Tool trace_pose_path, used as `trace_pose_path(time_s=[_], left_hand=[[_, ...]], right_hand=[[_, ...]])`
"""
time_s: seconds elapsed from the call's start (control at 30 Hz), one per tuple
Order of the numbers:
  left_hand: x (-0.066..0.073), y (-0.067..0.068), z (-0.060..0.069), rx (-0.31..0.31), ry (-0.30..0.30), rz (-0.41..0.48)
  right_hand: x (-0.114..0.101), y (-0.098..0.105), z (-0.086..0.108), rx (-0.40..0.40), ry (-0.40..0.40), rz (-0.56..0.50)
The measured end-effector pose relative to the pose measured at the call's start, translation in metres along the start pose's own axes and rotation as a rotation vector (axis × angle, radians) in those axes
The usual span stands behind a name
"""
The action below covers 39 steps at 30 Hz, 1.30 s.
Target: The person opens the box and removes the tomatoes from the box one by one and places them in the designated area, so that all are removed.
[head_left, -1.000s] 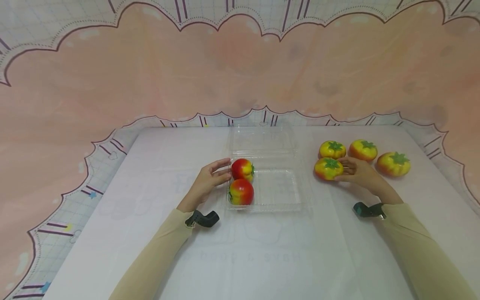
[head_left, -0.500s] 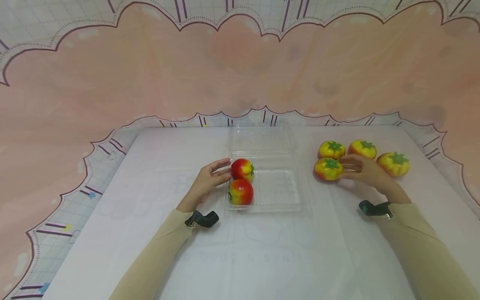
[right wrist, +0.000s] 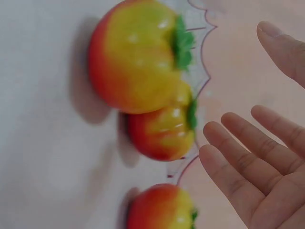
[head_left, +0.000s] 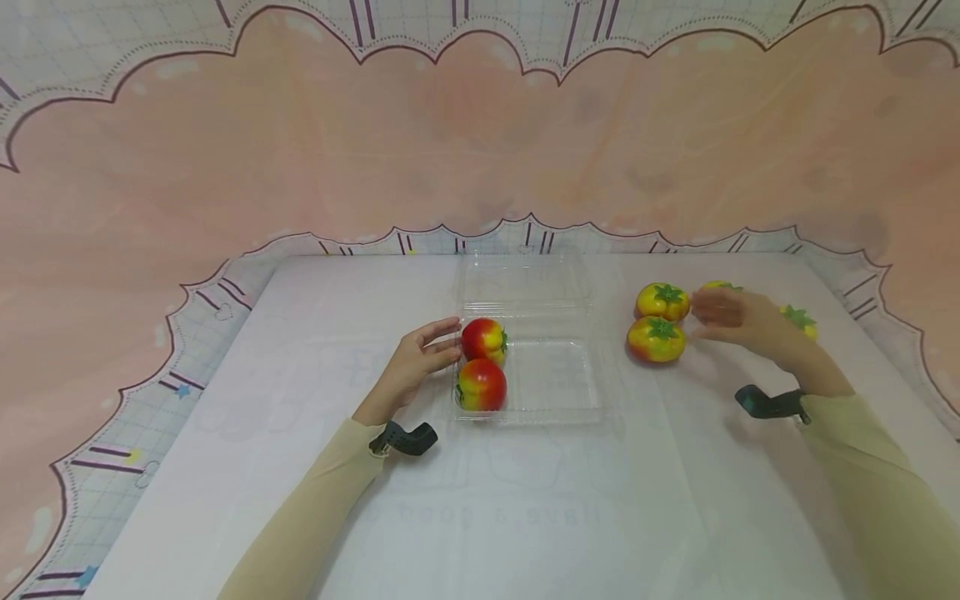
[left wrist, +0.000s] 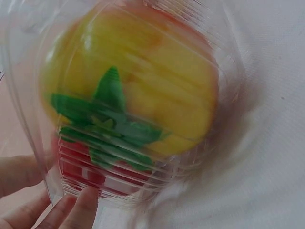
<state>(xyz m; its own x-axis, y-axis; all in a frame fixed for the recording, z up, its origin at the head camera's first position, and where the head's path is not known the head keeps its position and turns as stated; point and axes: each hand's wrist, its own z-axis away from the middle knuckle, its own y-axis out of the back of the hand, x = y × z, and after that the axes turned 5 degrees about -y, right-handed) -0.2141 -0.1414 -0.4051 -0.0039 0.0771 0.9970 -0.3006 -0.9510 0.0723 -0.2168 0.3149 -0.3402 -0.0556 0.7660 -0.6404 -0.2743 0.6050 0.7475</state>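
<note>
White-cloth worktop (head_left: 517, 542), clear thin plastic box (head_left: 555, 379) nr middle, see-thru lid (head_left: 525, 279) folded back toward far edge; box walls finely ribbed.

In box, along its L wall, 2 smooth, shiny persimmons on their sides, one behind the other. Far persimmon (head_left: 480, 339): red w/ yellow patch, green calyx toward worktop's R edge. Near persimmon (head_left: 483, 385): mostly red, yellow low on its L, calyx toward L edge.

L hand (head_left: 408, 360) at box's L wall: fingers apart, only slightly bent, fingertips touching the plastic.

R hand (head_left: 738, 321) toward far R corner, blurred in head view; R wrist view shows fingers extended, thumb well apart, nothing held.

Around it, 4 more persimmons, squat, yellow w/ orange-red sides, leafy green calyx up. Front persimmon (head_left: 656, 342) & rear persimmon (head_left: 663, 302) sit close together, just off R fingertips; can't tell if touching. Third persimmon (head_left: 723, 286) mostly hidden behind R hand; fourth persimmon (head_left: 799, 319), part-hidden, nearer R edge.

Beige sleeves (head_left: 315, 508), dark wrist mounts (head_left: 412, 439). Peach backdrop (head_left: 480, 142) w/ scalloped border past far edge.
</note>
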Motion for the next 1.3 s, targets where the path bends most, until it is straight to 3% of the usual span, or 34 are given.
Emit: trace_pose_path(time_s=[0.27, 0.7, 0.87, 1.1, 1.3], left_hand=[[0.001, 0.000, 0.002, 0.000, -0.001, -0.009], [-0.001, 0.000, 0.001, 0.004, 0.012, -0.009], [-0.001, 0.000, 0.002, 0.006, 0.012, -0.012], [-0.001, 0.000, 0.001, 0.005, 0.015, -0.013], [-0.001, 0.001, 0.001, -0.004, 0.006, -0.012]], right_hand=[[-0.017, 0.008, 0.000, 0.013, 0.081, 0.053], [-0.057, 0.004, -0.006, -0.071, 0.089, 0.008], [-0.071, 0.000, -0.015, -0.098, 0.174, 0.052], [-0.089, -0.009, -0.026, -0.151, 0.268, -0.009], [-0.102, -0.020, -0.037, -0.180, 0.333, 0.005]])
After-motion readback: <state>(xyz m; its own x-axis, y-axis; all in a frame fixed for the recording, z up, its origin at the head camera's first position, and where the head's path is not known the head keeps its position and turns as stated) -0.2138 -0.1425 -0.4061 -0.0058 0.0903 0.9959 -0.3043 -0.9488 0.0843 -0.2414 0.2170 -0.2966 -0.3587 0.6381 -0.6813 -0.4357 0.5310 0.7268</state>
